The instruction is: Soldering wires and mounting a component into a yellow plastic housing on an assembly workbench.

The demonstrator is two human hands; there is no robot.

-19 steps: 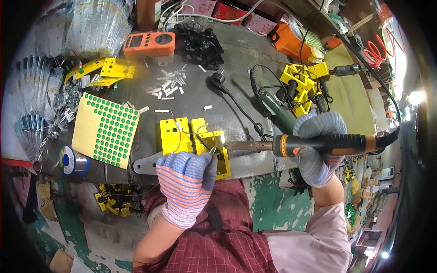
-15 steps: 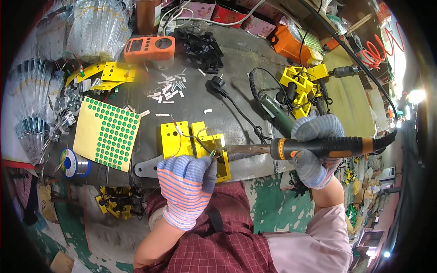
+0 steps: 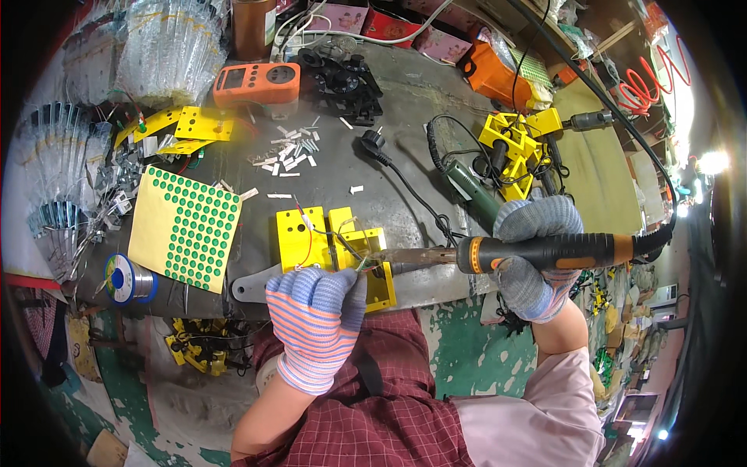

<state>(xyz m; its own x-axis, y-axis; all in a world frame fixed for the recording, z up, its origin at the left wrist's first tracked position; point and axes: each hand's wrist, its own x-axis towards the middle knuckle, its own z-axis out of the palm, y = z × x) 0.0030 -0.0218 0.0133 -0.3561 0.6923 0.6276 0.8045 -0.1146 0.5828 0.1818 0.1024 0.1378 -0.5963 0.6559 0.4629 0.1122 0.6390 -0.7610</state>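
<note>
My right hand (image 3: 537, 220), in a grey knit glove, is wrapped around the black-and-orange handle of a soldering iron (image 3: 595, 251). The iron lies level, its metal shaft pointing left with the tip at a yellow bracket (image 3: 379, 294) on the table's near edge. My left hand (image 3: 315, 311), in a striped glove, is closed at the bracket's left side, pinching a thin wire (image 3: 362, 264) close to the iron's tip. The exact joint is too small to make out. Just beyond that hand sits a yellow plate with holes (image 3: 294, 240), with a red wire across it.
A solder spool (image 3: 138, 280) and a sheet of green round stickers (image 3: 187, 226) lie left. Farther back are an orange multimeter (image 3: 257, 83), small white pieces (image 3: 292, 152) and a black plug (image 3: 375, 144). Yellow brackets (image 3: 513, 152) and a green tool (image 3: 471, 194) lie right.
The soldering iron and my right hand have shifted slightly left. My left hand keeps its pinch at the bracket, almost unmoved.
</note>
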